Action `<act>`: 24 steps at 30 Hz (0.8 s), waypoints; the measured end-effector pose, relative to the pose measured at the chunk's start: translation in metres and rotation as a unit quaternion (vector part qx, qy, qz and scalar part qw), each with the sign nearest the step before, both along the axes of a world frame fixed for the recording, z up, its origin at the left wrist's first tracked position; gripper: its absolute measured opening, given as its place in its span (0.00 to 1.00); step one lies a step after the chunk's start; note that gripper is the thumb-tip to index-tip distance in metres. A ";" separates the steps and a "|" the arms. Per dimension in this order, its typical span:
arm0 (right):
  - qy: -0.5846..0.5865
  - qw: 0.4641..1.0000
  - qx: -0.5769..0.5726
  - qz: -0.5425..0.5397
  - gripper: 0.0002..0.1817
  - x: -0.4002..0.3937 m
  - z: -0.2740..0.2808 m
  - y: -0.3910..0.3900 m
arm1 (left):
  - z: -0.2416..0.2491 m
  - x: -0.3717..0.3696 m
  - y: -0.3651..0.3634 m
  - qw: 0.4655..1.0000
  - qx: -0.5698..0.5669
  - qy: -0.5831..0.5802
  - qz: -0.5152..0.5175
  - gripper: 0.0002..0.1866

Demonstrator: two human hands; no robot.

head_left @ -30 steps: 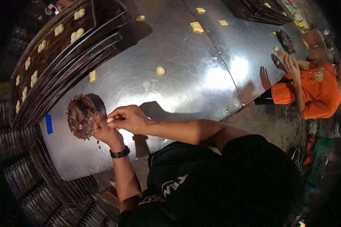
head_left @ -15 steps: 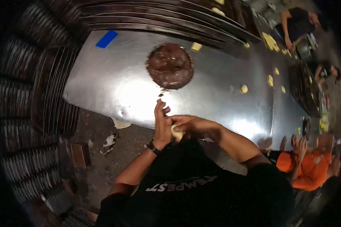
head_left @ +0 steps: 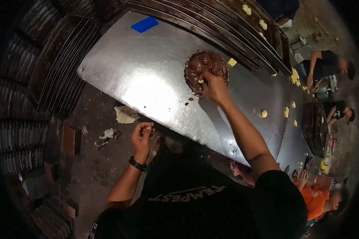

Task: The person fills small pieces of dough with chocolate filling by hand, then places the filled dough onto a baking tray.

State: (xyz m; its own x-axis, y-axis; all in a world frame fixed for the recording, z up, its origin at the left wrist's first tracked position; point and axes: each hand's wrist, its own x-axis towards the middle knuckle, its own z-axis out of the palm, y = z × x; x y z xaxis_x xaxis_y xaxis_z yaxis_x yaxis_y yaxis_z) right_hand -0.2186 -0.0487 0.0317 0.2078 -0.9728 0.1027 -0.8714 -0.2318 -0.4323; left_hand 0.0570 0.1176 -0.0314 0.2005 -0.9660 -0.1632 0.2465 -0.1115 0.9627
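Note:
My right hand (head_left: 214, 87) reaches over the metal table (head_left: 107, 67) to a round mound of glossy brown paste (head_left: 203, 61). Its fingers are pinched at the near side of the paste, and a small pale lump (head_left: 200, 81) shows at the fingertips. Back near my body, beyond the table's near edge, my left hand (head_left: 142, 139) hangs over the floor. Its fingers are loosely curled, with the thumb apart and nothing visible in them. Small brown smears (head_left: 191, 98) lie on the metal below the mound. A yellow block (head_left: 232, 62) sits just right of the paste.
A blue flat piece (head_left: 144, 24) lies at the table's far left. Dark stacked trays (head_left: 211, 28) line the back edge; more trays (head_left: 68, 59) stand left. Dough pieces (head_left: 263, 114) are scattered rightward. A person in orange (head_left: 313, 201) works at lower right; others stand farther off.
My hands have separated. The right one has moved forward to the brown paste, and the left has drawn back and left of the table edge. The view has shifted and turned.

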 end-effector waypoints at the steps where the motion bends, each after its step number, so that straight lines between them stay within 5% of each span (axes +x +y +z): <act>1: -0.046 0.998 0.036 0.014 0.15 -0.007 0.005 -0.001 | -0.002 0.002 0.004 1.000 -0.007 -0.004 0.007 0.07; 3: -0.118 0.983 0.141 -0.001 0.13 -0.013 0.019 0.002 | -0.001 0.003 0.005 1.000 0.021 0.019 0.005 0.08; 6: -0.454 0.817 0.348 -0.073 0.14 -0.015 0.044 0.017 | 0.003 -0.004 -0.004 0.998 0.030 0.049 -0.012 0.08; 7: -0.477 0.813 0.318 -0.104 0.15 -0.024 0.044 0.022 | 0.006 -0.007 -0.012 0.998 0.028 0.057 -0.021 0.07; 10: -0.471 0.858 0.148 -0.140 0.17 -0.047 0.046 0.033 | 0.014 -0.014 -0.029 0.996 -0.010 0.082 -0.030 0.07; 13: -0.251 0.959 0.047 -0.120 0.16 -0.057 0.048 0.040 | 0.013 -0.018 -0.035 0.996 -0.015 0.073 -0.049 0.07; 15: -0.070 0.995 -0.065 -0.011 0.15 -0.052 0.048 0.034 | 0.012 -0.023 -0.037 0.995 -0.017 0.079 -0.065 0.07; 18: 0.083 0.990 -0.088 0.065 0.10 -0.038 0.022 0.017 | 0.023 -0.033 -0.033 0.996 -0.002 0.060 -0.070 0.06; 21: 0.100 0.993 0.023 0.058 0.06 -0.033 0.014 -0.005 | 0.026 -0.044 -0.018 0.999 -0.015 0.017 -0.043 0.06; 24: -0.040 0.979 0.158 0.124 0.04 -0.048 0.034 -0.014 | 0.027 -0.058 -0.003 0.999 -0.023 0.022 -0.003 0.07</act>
